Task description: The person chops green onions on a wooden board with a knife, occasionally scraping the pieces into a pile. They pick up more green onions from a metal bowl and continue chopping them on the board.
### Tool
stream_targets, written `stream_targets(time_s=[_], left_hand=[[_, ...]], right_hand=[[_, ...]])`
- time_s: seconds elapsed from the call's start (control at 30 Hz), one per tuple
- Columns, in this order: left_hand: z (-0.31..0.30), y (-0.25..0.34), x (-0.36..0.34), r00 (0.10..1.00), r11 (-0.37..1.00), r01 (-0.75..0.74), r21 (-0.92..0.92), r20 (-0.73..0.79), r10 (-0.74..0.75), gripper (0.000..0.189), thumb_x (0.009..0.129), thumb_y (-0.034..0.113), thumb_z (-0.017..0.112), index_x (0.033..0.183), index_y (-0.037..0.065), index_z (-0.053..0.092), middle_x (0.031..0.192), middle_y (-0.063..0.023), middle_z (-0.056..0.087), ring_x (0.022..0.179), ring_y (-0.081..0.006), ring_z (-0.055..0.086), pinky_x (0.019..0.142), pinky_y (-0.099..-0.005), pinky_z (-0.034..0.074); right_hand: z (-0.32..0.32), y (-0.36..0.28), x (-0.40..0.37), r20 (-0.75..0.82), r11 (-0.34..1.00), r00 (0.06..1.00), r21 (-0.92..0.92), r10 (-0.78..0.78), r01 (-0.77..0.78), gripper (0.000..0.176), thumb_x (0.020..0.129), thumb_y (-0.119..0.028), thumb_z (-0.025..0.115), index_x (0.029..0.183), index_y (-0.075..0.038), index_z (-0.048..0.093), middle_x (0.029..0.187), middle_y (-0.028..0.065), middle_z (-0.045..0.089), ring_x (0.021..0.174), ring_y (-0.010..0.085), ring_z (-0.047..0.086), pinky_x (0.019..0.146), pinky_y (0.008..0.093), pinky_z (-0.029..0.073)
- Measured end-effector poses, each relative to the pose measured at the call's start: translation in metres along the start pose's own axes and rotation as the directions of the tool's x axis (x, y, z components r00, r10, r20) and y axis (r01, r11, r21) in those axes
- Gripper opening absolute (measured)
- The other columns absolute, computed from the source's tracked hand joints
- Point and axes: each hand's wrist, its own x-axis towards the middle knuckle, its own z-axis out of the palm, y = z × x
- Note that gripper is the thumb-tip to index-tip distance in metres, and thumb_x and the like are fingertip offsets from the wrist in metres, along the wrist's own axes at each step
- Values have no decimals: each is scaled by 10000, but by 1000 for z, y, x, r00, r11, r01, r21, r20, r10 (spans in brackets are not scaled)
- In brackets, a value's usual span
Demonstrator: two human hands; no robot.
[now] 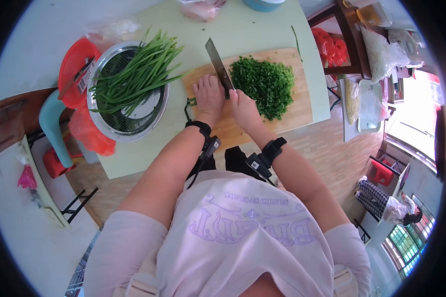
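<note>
A wooden cutting board (301, 106) lies on the pale green table. My right hand (245, 110) is wrapped round the handle of a kitchen knife (216, 60), whose blade points away from me. To the left of the blade, my left hand (209, 95) rests on the board with its fingers curled. Green ends of chives (192, 102) stick out beside that hand; the rest of them are hidden under it. A heap of finely chopped chives (262, 86) covers the board's right part. Long whole chives (139, 74) lie across a metal strainer basin (164, 106) on the left.
A red plastic basin (74, 69) stands behind the strainer. Clear plastic bags (200, 7) and a blue bowl (263, 4) are at the table's far edge. A stool (54, 123) is at left. Another person (394, 208) is far off at right.
</note>
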Motion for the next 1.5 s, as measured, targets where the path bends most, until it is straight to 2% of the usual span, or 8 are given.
stream_targets(time_s=[0.2, 0.27, 0.37, 0.7, 0.9, 0.97, 1.3, 1.5], left_hand=[[1, 1, 1, 1000, 1000, 14, -14, -17, -15, 165, 790, 130, 612, 895, 75, 496, 946, -102, 554, 926, -291, 520, 790, -420, 363], [1, 0, 0, 1000, 1000, 18, -24, -9, -18, 163, 792, 127, 610, 907, 80, 505, 947, -96, 551, 934, -287, 521, 794, -418, 366], [-3, 1, 1, 1000, 999, 4, -41, -4, -5, 153, 804, 130, 604, 917, 90, 509, 949, -91, 548, 944, -285, 524, 797, -418, 369], [-17, 0, 1, 999, 995, 49, -88, 14, -48, 115, 847, 175, 595, 927, 115, 539, 942, -70, 542, 938, -267, 520, 793, -406, 359], [-14, -10, -3, 999, 999, 37, 18, -14, -37, 97, 847, 175, 599, 907, 112, 556, 884, -77, 537, 896, -278, 519, 771, -403, 355], [-11, -11, -5, 999, 999, 50, -5, 13, -50, 93, 835, 171, 608, 881, 111, 554, 871, -83, 534, 865, -280, 515, 765, -406, 358], [-6, -9, -3, 998, 998, 63, 9, -17, -63, 85, 801, 161, 626, 830, 118, 559, 812, -66, 541, 834, -266, 520, 762, -399, 362], [-9, -7, -3, 998, 998, 66, 23, -10, -66, 72, 799, 156, 621, 827, 123, 563, 812, -62, 541, 830, -262, 519, 760, -393, 361]], right_hand=[[-14, 18, -34, 33, 995, 999, -100, -4, 7, 411, 1000, -367, 419, 957, 6, 585, 781, 275, 619, 783, 473, 602, 681, 521, 477], [-20, 17, -45, 71, 990, 988, 8, 139, -140, 394, 998, -354, 433, 943, 3, 589, 765, 267, 616, 765, 469, 599, 659, 517, 464], [-20, 24, -51, -2, 986, 987, 48, 160, -160, 389, 996, -353, 443, 935, 2, 590, 756, 265, 613, 754, 467, 597, 647, 513, 456], [-30, 24, -49, 68, 990, 989, 23, 134, -136, 411, 999, -366, 428, 930, 12, 574, 771, 272, 611, 784, 475, 592, 679, 517, 456], [-29, 12, -51, 122, 994, 987, 6, 107, -109, 402, 996, -367, 434, 937, 4, 577, 776, 270, 614, 779, 482, 591, 671, 520, 458], [-23, 12, -54, 98, 995, 994, -92, 49, -40, 377, 995, -354, 442, 955, -6, 579, 770, 268, 614, 777, 480, 594, 660, 526, 458], [-32, -15, -52, 87, 992, 991, -79, 102, -95, 321, 993, -320, 454, 982, -22, 575, 749, 259, 617, 764, 470, 601, 651, 526, 463], [-27, -15, -56, 67, 992, 998, -129, 18, -9, 320, 996, -338, 446, 1009, -46, 574, 772, 250, 633, 772, 456, 614, 662, 524, 480]])
